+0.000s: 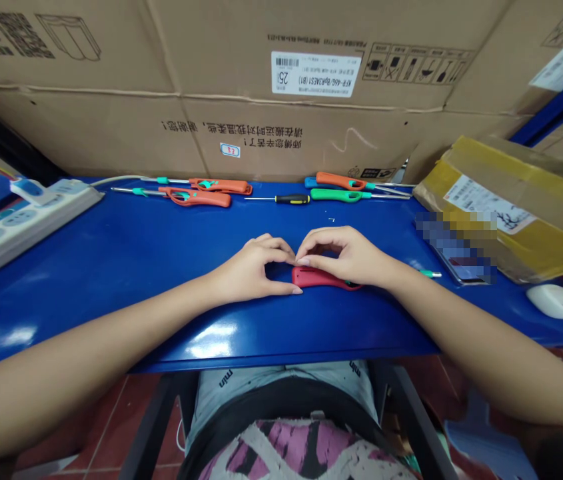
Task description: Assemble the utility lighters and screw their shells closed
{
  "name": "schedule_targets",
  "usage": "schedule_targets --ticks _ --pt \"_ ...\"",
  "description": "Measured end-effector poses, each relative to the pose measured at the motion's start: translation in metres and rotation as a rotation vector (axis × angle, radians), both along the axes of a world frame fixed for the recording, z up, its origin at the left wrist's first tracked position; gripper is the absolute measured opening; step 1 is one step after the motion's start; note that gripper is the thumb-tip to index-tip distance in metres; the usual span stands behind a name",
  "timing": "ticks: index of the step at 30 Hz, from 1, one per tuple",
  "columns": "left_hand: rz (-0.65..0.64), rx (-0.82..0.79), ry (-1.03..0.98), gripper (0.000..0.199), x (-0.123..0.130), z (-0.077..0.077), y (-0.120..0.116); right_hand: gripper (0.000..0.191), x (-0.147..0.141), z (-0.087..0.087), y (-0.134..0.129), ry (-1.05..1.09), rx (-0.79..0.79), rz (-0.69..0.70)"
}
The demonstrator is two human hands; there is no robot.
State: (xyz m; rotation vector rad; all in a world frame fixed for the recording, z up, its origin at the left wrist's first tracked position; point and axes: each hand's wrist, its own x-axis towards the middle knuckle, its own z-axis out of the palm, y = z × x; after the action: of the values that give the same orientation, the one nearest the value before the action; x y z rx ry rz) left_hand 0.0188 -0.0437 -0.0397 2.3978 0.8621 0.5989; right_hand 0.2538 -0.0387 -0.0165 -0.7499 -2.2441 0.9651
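A red gas lighter (pixel 321 277) with a long nozzle lies on the blue tabletop, its green tip (pixel 431 274) showing to the right of my right wrist. My left hand (pixel 258 267) grips the butt end of its handle, thumb on the near side and fingers on the far side. Over the handle, my right hand (pixel 346 253) has thumb and forefinger pinched together at the butt end, close to my left fingertips. Whatever lies in that pinch is too small to make out. My right hand hides the lighter's middle.
Orange lighters (pixel 196 197) lie at the back left, a black-and-yellow screwdriver (pixel 291 199) beside them. A green lighter (pixel 336 195) and others lie further right. A power strip (pixel 26 220) stands left; a phone (pixel 454 250), taped box (pixel 516 200) and white object (pixel 556 301) are right. Cardboard (pixel 231 120) walls the back.
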Motion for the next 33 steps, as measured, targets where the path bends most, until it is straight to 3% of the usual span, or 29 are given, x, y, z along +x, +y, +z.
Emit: schedule_targets --ticks 6,18,33 --pt "-0.006 0.009 -0.002 0.038 -0.001 -0.001 0.001 0.011 0.002 -0.004 0.003 -0.065 -0.012 0.109" --pt "-0.013 0.019 -0.038 0.035 0.002 0.000 -0.002 0.013 0.001 0.001 0.002 -0.143 -0.065 0.005" --pt "-0.028 0.026 -0.048 0.036 0.001 -0.002 0.000 0.012 0.003 0.004 0.002 -0.157 -0.047 0.050"
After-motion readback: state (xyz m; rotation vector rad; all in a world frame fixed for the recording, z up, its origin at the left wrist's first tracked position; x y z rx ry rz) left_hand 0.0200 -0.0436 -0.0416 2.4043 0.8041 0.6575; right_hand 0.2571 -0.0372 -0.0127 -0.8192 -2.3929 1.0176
